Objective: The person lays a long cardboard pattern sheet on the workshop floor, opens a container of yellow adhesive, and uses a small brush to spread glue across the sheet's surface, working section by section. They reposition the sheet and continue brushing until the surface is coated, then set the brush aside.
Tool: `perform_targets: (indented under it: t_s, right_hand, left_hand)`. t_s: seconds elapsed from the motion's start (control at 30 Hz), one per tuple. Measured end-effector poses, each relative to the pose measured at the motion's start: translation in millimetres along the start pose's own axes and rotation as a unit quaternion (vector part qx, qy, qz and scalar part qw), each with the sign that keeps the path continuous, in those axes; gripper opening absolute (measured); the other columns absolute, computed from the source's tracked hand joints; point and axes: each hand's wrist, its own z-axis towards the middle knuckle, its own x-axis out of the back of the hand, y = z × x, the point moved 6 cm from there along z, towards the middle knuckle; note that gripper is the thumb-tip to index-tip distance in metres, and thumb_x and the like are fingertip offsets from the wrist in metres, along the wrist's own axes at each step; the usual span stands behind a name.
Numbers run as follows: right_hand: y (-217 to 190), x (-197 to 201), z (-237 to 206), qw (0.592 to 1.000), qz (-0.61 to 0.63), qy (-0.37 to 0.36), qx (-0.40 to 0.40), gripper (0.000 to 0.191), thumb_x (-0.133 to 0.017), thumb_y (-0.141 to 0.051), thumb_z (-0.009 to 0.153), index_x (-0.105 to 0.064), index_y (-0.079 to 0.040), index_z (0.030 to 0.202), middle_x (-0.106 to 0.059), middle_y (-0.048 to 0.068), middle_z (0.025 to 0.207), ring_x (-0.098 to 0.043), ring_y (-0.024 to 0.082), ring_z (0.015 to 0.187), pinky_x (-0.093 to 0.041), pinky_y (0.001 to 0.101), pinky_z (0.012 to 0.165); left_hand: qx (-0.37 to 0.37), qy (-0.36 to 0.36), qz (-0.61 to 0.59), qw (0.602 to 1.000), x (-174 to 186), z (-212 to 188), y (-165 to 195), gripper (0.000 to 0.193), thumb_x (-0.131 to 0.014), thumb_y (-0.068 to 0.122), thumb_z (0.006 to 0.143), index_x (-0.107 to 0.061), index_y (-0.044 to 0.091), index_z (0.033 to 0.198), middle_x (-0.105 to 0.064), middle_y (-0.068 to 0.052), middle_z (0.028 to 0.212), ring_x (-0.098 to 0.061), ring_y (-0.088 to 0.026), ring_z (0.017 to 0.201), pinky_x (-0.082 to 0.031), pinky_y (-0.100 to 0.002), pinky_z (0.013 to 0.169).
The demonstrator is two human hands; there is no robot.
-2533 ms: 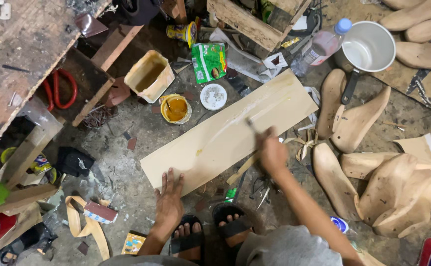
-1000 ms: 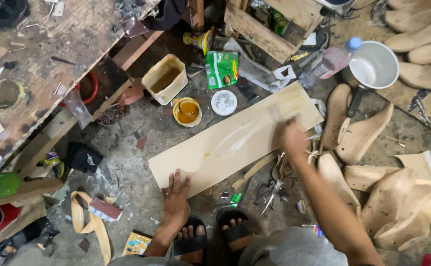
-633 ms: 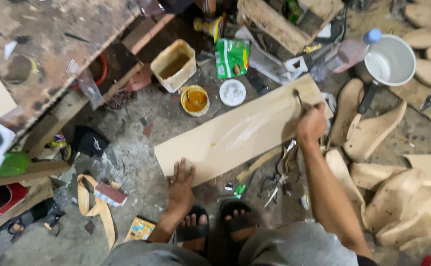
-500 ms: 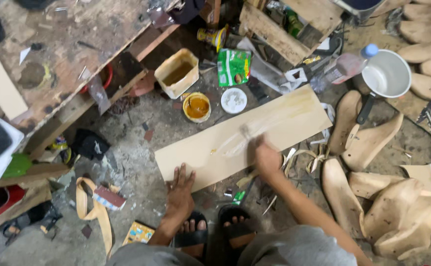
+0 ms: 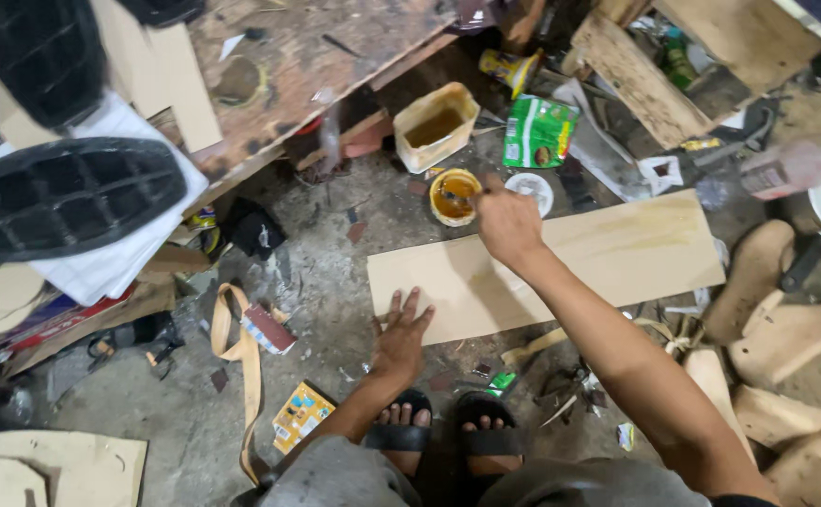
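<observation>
Head view: cluttered workshop floor (image 5: 335, 272), grey concrete, stained, scraps everywhere. Worn wooden workbench (image 5: 307, 56) top left, with black moulded shoe soles (image 5: 63, 202) on white sheets at its left end. Long pale board (image 5: 561, 263) lies flat on the floor, running left-low to right-high, a darker yellowish smear of glue on its right part. Left hand (image 5: 401, 333) is flat, fingers spread, palm down, pressing the board's lower left corner; it holds nothing. Right hand (image 5: 507, 223) is closed around a thin brush handle (image 5: 472, 194), reaching over the board's upper edge toward the small round yellow glue tin (image 5: 455, 195); the brush tip looks dipped into the tin, blurred so not certain. Just above the tin, a cream rectangular tub (image 5: 434, 127) with brownish liquid. Right of that, a green packet (image 5: 539, 131) and a small white lid (image 5: 531, 188). Wooden crate (image 5: 655, 66) top right. Pale wooden shoe lasts (image 5: 758, 272) piled at the right edge, near the board's right end. Beige strap (image 5: 241, 347) loops on the floor left of the left hand, a small yellow box (image 5: 302, 413) below it. Person's feet in black sandals (image 5: 448, 437) at bottom centre, just under the board.
</observation>
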Motion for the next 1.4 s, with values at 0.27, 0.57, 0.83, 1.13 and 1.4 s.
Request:
perform_targets:
  t_s: [0.27,0.57,0.83,1.13,1.4]
  right_hand:
    - [5.7,11.2,23.6,0.99,-0.032,-0.127,-0.046,0.017,-0.062,-0.015,0.092,-0.079,-0.012,0.093,-0.072,0.016,0.103,-0.073,0.037,0.086,-0.056,0.0482,0.07]
    - [29.9,152.5,-92.3,0.912,0.384,0.138,-0.043,0.021,-0.069,0.007,0.091,-0.074,0.001,0.111,-0.067,0.008,0.108,-0.065,0.025,0.095,-0.054,0.0367,0.082]
    - [203.0,112.2,-183.2,0.78,0.452,0.26,-0.346,0.006,-0.071,-0.006,0.104,-0.074,-0.001,0.106,-0.071,-0.006,0.094,-0.047,0.004,0.067,-0.035,0.0225,0.056]
    - [255.7,7.3,-203.7,0.889,0.21,0.168,-0.37,0.02,-0.072,-0.008,0.094,-0.081,-0.008,0.111,-0.072,0.016,0.094,-0.067,0.022,0.081,-0.053,0.0365,0.076]
    - [127.9,-34.3,-173.4,0.925,0.219,0.067,-0.304,0.019,-0.07,-0.01,0.093,-0.08,-0.008,0.109,-0.067,0.02,0.095,-0.067,0.033,0.08,-0.053,0.0423,0.075]
  left_hand:
    - [-0.007,-0.025,0.014,1.0,19.9,-11.6,2.1,0.075,-0.058,0.005,0.087,-0.036,0.023,0.157,-0.004,-0.007,0.171,-0.004,-0.036,0.157,-0.021,-0.072,0.115]
    - [-0.04,0.069,0.038,0.996,-4.7,-2.0,3.6,0.072,-0.056,0.005,0.089,-0.039,0.027,0.155,-0.01,-0.005,0.17,-0.009,-0.035,0.156,-0.022,-0.074,0.113]
    - [0.002,-0.041,0.089,0.995,-4.6,-33.0,27.1,0.073,-0.059,0.016,0.088,-0.032,0.017,0.156,-0.014,-0.008,0.167,-0.011,-0.03,0.155,-0.014,-0.075,0.116]
    - [-0.102,-0.02,0.019,0.994,-20.2,-45.1,30.9,0.079,-0.065,0.01,0.078,-0.037,0.001,0.151,-0.014,-0.018,0.167,-0.014,-0.037,0.154,-0.024,-0.048,0.12]
    - [-0.076,-0.085,0.08,0.99,-21.3,-40.3,30.6,0.094,-0.076,0.012,0.071,-0.034,0.002,0.154,-0.009,-0.02,0.169,-0.012,-0.036,0.156,-0.024,-0.046,0.122]
